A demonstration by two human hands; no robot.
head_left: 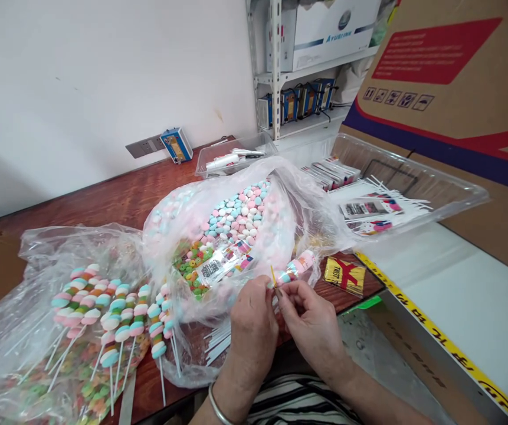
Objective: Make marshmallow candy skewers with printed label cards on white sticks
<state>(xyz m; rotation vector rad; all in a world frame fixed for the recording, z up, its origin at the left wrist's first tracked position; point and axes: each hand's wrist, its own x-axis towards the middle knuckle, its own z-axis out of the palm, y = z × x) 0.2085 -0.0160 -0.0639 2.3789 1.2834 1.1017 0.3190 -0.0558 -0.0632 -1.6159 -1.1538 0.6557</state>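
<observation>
A: What are the hands doing right now?

B: Both are pinching narrow at the table's front edge. The left hand (254, 321) and the right hand (311, 321) are meeting on a wrapped candy skewer (295, 268), with a gold twist tie (274, 277) sticking up between the fingertips at the bag's neck.

A: Which way is the skewer pointing?

B: Its long axis is running from the fingers up and to the right; the candy end is pointing away, toward the pack of gold twist ties (344, 274). The stick end is hiding inside the hands, so I cannot tell how far it is reaching.

A: What could be going wrong here?

B: I am guessing the thin tie could be slipping out of the pinch, or closing loosely so the wrapper is opening. The skewer could also be tipping into the open bag of loose candies (236, 218) just beyond it.
</observation>
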